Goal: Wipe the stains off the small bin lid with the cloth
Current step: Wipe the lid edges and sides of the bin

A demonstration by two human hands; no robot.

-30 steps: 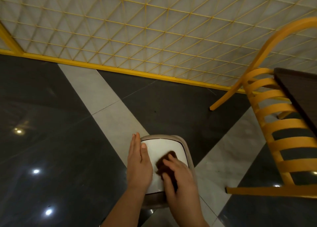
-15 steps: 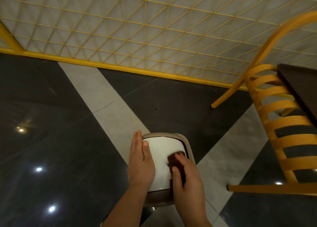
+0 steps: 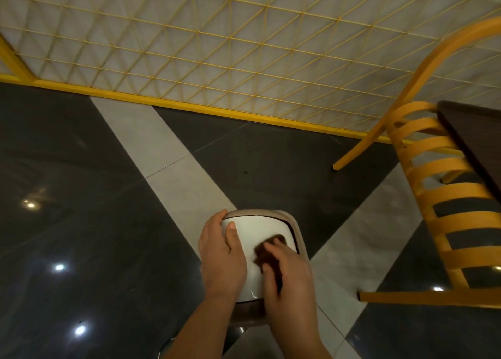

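From the head view, the small bin's white lid (image 3: 257,231) sits low in the middle, on the bin (image 3: 294,228) standing on the dark floor (image 3: 81,196). The left hand (image 3: 221,253) grips the lid's left edge, fingers curled over the rim and thumb lying on top. The right hand (image 3: 287,274) presses the brown cloth (image 3: 267,250) onto the lid's right half, fingers bent over it; the cloth is motion-blurred. A yellow chair (image 3: 444,196) stands to the right, well apart, beside a dark table (image 3: 474,141). A yellow lattice partition (image 3: 217,46) runs behind.
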